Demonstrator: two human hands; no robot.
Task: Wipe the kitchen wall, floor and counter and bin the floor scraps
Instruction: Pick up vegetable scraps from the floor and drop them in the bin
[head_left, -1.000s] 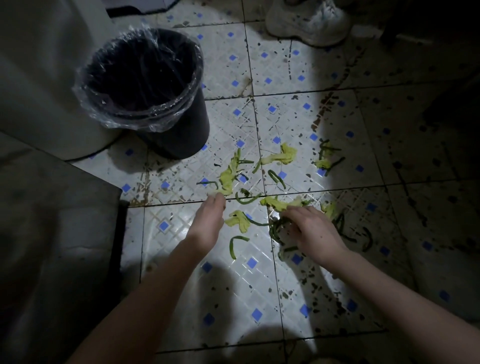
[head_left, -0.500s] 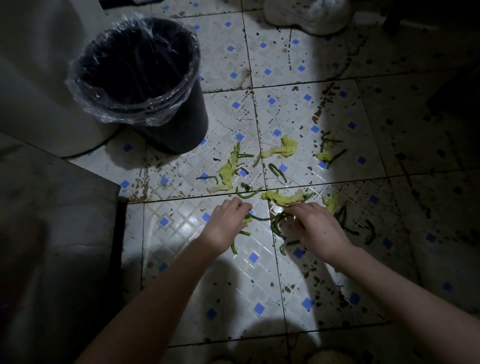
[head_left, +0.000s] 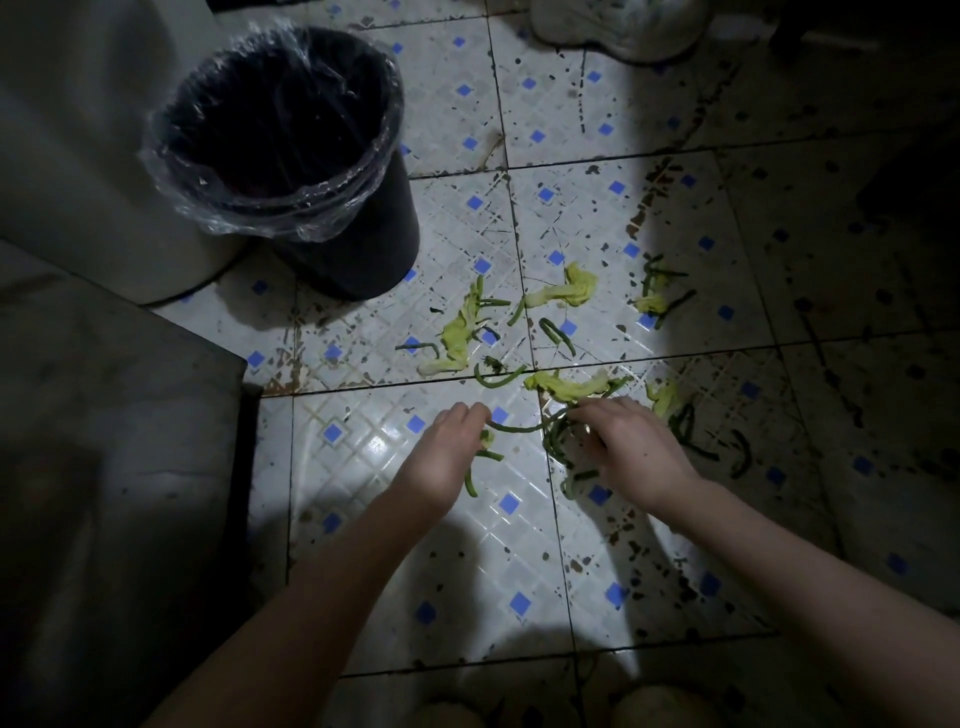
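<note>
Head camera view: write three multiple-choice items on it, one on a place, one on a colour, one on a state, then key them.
1. Where does the black round bin with a clear plastic liner stand relative to the green and yellow vegetable scraps on the tiled floor?
A. Upper left of them
B. Lower right of them
C. On top of them

2. What colour are the small diamond marks on the floor tiles?
A. Red
B. Blue
C. Orange

3. What state is the left hand in?
A. Resting on the bin rim
B. Raised clear of the floor
C. Down among the scraps, fingers curled at green strips

Answers:
1 A, the bin sits upper left, scraps spread to its lower right.
2 B, the diamonds show blue.
3 C, its fingers bend over strips on the tile, facing the right hand.
</note>
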